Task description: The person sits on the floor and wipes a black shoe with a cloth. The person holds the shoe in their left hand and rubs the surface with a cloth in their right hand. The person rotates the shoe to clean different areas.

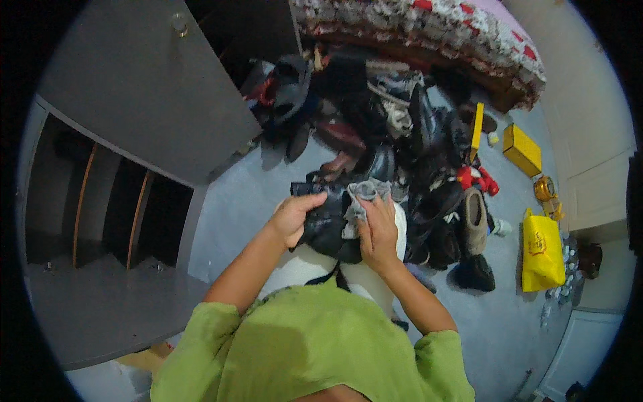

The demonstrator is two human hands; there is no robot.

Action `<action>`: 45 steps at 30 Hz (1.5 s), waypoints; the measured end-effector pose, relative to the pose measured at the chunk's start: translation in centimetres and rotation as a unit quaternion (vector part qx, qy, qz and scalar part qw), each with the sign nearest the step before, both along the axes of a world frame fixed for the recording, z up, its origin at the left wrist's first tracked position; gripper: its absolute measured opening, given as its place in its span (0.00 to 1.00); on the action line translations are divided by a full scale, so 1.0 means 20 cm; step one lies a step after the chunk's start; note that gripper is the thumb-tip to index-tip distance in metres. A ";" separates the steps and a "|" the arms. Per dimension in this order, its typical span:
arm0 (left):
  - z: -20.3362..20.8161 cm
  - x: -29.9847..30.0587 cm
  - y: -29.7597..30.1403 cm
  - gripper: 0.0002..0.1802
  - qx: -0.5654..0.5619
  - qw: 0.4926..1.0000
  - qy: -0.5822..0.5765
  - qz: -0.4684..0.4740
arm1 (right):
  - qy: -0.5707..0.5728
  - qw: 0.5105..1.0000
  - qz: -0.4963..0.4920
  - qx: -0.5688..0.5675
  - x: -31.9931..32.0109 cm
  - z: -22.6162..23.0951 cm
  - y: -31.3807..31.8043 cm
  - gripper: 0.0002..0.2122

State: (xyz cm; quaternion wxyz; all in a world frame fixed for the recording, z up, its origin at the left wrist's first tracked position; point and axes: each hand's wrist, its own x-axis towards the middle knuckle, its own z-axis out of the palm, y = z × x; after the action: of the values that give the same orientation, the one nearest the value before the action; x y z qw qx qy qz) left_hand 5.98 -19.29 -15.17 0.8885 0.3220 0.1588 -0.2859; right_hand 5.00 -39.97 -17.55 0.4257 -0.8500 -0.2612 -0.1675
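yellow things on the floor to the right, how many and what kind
yellow bag: 1
yellow box: 1
yellow flat stick: 1
yellow round tin: 1
total: 4

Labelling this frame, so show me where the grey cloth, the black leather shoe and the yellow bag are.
grey cloth (362, 197), head view, its bunched middle.
black leather shoe (325, 224), head view, its side.
yellow bag (541, 251), head view, its front.
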 end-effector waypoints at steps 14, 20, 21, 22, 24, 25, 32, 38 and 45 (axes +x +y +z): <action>-0.03 0.03 0.03 0.19 -0.101 0.995 0.004 -0.019 | 0.001 0.996 -0.034 -0.077 0.13 0.06 0.08 0.24; -0.06 0.04 0.04 0.19 -0.095 0.995 0.026 -0.019 | 0.000 0.997 -0.033 -0.063 0.13 0.04 0.09 0.24; -0.07 0.04 0.04 0.19 -0.097 0.995 0.024 -0.022 | -0.001 0.998 -0.019 -0.062 0.11 0.04 0.08 0.24; -0.08 0.04 0.05 0.19 -0.097 0.995 0.025 -0.018 | -0.001 0.998 -0.005 -0.062 0.07 0.04 0.08 0.24; -0.10 0.04 0.06 0.19 -0.097 0.995 0.027 -0.011 | 0.002 0.997 0.034 -0.063 -0.01 0.05 0.06 0.25; -0.09 0.03 0.06 0.19 -0.102 0.994 0.027 -0.013 | 0.004 0.996 0.054 -0.064 -0.06 0.05 0.06 0.25; -0.11 0.03 0.06 0.24 -0.084 0.996 0.019 -0.022 | -0.103 0.977 0.105 -0.153 -0.21 0.06 0.01 0.12; -0.10 0.03 0.06 0.25 -0.113 0.993 0.011 -0.032 | -0.124 0.968 0.162 -0.146 -0.13 0.05 0.00 0.20; -0.10 0.05 0.07 0.23 -0.144 0.989 0.024 -0.028 | -0.050 0.980 0.124 -0.145 -0.08 0.10 0.07 0.27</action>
State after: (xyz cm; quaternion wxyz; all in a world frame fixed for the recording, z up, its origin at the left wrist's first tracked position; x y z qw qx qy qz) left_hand 6.91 -17.94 -17.09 0.9132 0.1883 0.1285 -0.3378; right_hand 3.42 -38.61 -15.48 0.3014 -0.8543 -0.4071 -0.1164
